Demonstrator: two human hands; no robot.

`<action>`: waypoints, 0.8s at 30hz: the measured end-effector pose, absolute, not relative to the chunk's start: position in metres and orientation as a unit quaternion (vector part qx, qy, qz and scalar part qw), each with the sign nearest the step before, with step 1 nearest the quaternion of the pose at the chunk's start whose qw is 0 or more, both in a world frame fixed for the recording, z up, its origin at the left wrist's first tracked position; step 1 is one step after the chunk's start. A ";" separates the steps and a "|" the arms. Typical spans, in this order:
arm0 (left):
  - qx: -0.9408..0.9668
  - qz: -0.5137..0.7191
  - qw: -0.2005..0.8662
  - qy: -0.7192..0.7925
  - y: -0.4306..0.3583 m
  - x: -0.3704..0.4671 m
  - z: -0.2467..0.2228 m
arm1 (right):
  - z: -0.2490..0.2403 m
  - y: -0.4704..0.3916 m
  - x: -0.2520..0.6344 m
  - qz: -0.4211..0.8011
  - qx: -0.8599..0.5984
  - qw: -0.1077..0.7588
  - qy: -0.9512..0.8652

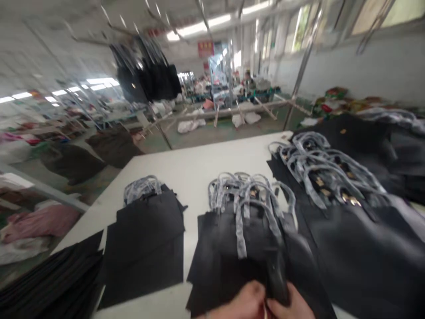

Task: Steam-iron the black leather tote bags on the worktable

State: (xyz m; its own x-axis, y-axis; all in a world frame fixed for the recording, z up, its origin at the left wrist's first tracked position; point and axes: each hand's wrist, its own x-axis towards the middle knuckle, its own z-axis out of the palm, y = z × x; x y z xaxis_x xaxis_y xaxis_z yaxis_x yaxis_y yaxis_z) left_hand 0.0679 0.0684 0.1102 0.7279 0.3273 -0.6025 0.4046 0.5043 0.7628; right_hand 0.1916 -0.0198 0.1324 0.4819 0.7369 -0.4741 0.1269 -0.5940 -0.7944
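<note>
Low in the view, my left hand is closed, thumb and fingers pressed together over a pile of black handbags. What it pinches is blurred. Close beside it, my right hand is closed around a dark, narrow folded black piece, which stands up from the pile. A thin pale strip shows between the two hands. Clear-wrapped handles loop up from the bags just beyond my hands.
A second pile of black bags lies left on the white table, with stacked black panels nearer. More wrapped-handle bags cover the right side. Black bags hang from an overhead rack beyond the table.
</note>
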 end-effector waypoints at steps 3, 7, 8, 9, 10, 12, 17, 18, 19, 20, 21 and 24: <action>0.399 -0.034 0.830 0.388 0.051 0.067 0.095 | 0.125 -0.044 0.187 0.402 -0.817 0.346 -0.227; 0.340 0.005 0.864 0.370 0.050 0.070 0.090 | 0.123 -0.057 0.193 0.398 -0.819 0.354 -0.213; 0.331 0.021 0.869 0.368 0.050 0.072 0.091 | 0.124 -0.060 0.194 0.398 -0.819 0.355 -0.210; 0.327 0.036 0.869 0.370 0.051 0.073 0.091 | 0.126 -0.063 0.195 0.399 -0.819 0.358 -0.207; 0.329 0.053 0.864 0.378 0.050 0.075 0.092 | 0.129 -0.067 0.196 0.402 -0.816 0.362 -0.204; 0.355 0.085 0.840 0.403 0.050 0.077 0.091 | 0.135 -0.076 0.196 0.422 -0.800 0.379 -0.197; 0.465 0.151 0.779 0.393 0.053 0.079 0.084 | 0.164 -0.099 0.197 0.531 -0.737 0.377 -0.179; 0.486 0.158 0.770 0.382 0.054 0.078 0.083 | 0.170 -0.100 0.198 0.550 -0.729 0.369 -0.173; 0.509 0.159 0.761 0.369 0.055 0.076 0.082 | 0.175 -0.101 0.198 0.568 -0.721 0.361 -0.166; 0.532 0.158 0.750 0.359 0.056 0.075 0.081 | 0.178 -0.100 0.199 0.587 -0.710 0.355 -0.160; 0.553 0.156 0.739 0.352 0.057 0.074 0.080 | 0.180 -0.099 0.199 0.604 -0.699 0.352 -0.154; 0.587 0.158 0.714 0.346 0.057 0.071 0.080 | 0.176 -0.092 0.201 0.626 -0.676 0.362 -0.141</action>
State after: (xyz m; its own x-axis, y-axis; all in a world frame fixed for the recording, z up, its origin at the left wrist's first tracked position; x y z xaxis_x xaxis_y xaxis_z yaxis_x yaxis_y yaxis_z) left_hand 0.0713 0.0572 0.0804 0.7104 0.6323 -0.3090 0.1809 0.2602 0.9485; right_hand 0.2011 -0.0917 0.1764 0.1753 0.6445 -0.7442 -0.2624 -0.6980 -0.6663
